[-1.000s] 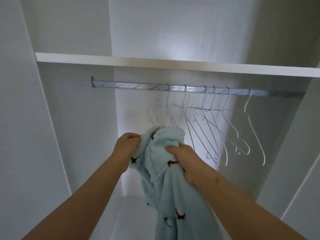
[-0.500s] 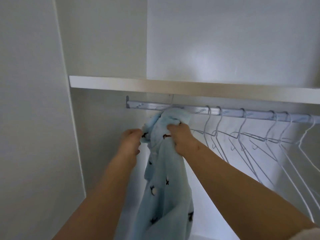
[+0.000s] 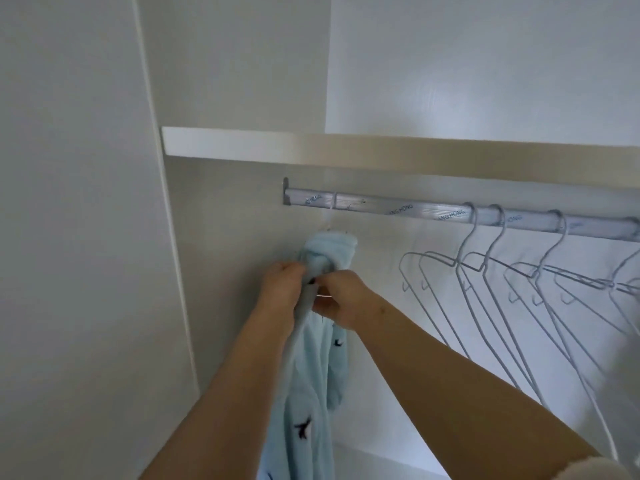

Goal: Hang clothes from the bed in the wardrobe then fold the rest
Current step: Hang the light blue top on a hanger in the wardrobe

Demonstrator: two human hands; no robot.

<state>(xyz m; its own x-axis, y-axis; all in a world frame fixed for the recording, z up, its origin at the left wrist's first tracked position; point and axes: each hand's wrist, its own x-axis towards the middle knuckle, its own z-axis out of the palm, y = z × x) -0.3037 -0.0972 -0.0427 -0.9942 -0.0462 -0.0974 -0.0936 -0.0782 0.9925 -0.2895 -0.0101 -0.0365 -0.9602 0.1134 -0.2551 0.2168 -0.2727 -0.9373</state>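
**Blue fleece garment on the rail, both hands at its neck**

A pale blue fleece garment (image 3: 311, 393) with small dark motifs hangs at the far left end of the wardrobe rail (image 3: 433, 211), just below the shelf (image 3: 381, 148). A thin white hanger hook (image 3: 333, 211) rises from the garment's bunched top and loops over the rail.

The left hand (image 3: 282, 289) is at the garment's left edge, fingers curled round the fabric. The right hand (image 3: 341, 299) is just beside it on the right, fingers bent in and pinching the cloth below the bunched top. The two hands nearly touch, with a fold of fabric and a short white piece of hanger showing between them. The rest of the garment falls straight down between the two forearms.

Further right along the rail, well apart from the garment, hangs a row of bare white wire hangers (image 3: 485, 271).
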